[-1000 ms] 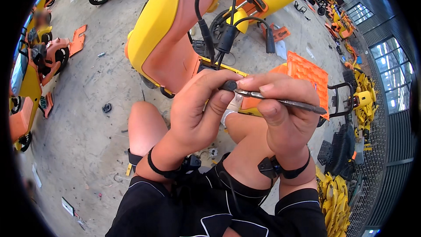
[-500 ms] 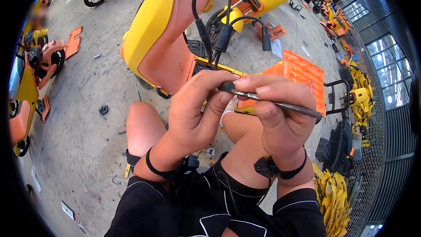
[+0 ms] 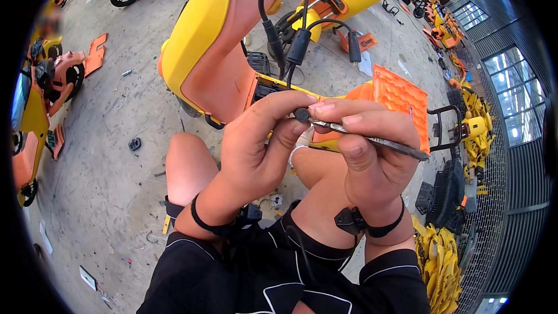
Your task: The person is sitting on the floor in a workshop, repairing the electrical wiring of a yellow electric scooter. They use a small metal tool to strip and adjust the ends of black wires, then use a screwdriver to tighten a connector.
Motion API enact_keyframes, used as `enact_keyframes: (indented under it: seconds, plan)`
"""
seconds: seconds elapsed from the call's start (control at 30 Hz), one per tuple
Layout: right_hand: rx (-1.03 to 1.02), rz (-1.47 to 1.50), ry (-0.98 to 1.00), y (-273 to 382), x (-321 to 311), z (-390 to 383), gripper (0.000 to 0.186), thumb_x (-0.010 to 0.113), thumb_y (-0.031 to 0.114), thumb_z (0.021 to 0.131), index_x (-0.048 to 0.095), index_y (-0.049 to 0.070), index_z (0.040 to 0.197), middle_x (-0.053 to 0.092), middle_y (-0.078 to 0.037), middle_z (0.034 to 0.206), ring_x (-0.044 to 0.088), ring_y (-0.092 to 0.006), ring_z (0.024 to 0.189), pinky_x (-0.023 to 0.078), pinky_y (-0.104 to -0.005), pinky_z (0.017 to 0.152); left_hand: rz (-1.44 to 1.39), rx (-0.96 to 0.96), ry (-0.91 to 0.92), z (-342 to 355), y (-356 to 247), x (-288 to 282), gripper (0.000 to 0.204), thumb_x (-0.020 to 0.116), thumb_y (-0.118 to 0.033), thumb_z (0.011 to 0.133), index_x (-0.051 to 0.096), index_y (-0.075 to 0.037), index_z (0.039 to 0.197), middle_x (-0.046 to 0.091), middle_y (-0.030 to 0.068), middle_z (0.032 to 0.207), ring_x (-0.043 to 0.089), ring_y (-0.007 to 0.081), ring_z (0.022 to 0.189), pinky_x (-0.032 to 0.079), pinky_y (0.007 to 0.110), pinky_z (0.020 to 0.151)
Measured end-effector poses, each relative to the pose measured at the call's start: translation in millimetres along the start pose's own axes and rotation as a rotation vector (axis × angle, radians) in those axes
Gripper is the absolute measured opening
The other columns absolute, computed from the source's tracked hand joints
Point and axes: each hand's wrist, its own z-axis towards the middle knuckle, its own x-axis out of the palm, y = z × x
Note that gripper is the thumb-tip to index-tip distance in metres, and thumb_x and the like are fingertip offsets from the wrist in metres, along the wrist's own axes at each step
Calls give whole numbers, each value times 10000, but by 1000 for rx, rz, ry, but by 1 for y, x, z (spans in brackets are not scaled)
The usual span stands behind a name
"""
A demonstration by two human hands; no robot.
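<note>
Between thumb and forefinger, my left hand (image 3: 256, 139) pinches a small round black piece (image 3: 301, 115), perhaps a connector end. My right hand (image 3: 378, 145) is closed around slim dark metal tweezers (image 3: 383, 143), their tips meeting the side of the black piece. Both hands are close together above my knees. Just beyond them stands a yellow and orange scooter (image 3: 215, 52) with its floor compartment uncovered. Thick black cables (image 3: 299, 46) rise in front of it, one ending in a plug (image 3: 354, 47) with pins. Whatever lies behind my fingers is hidden.
An orange textured panel (image 3: 401, 104) leans at the scooter's right, next to a black metal rack (image 3: 446, 128). Yellow body parts (image 3: 439, 261) are piled at the lower right. More scooters (image 3: 32, 128) stand at the left. Small scraps and a black part (image 3: 135, 143) lie on the concrete floor.
Both hands keep nearly the same grip and place. The black piece has turned slightly, showing more of its round end. The whole view has shifted a little.
</note>
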Motion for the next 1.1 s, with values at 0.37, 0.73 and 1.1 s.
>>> enact_keyframes:
  seconds: [0.37,0.73,1.1]
  plan:
    - [-26,-6,6,-1,-3,-2,234,718,56,909,595,-13,1095,683,-220,1124,690,-242,983,576,-340,831,-1,30,15,0,-1,2,254,548,-82,1025,555,19,1258,646,94,1145,562,57,771,480,196,654]
    - [-51,-69,2,1,-5,-1,230,735,63,896,611,-19,1072,694,-215,1102,691,-267,1013,549,-365,894,139,113,-20,4,-4,1,231,587,27,954,613,17,1184,651,114,1100,596,122,832,483,233,687]
    - [-61,-76,-9,0,-3,-1,233,738,59,892,616,-21,1073,699,-216,1085,694,-275,1012,549,-371,895,250,247,-54,12,-4,-2,274,674,58,860,648,23,1130,684,161,994,679,286,860,542,338,740]
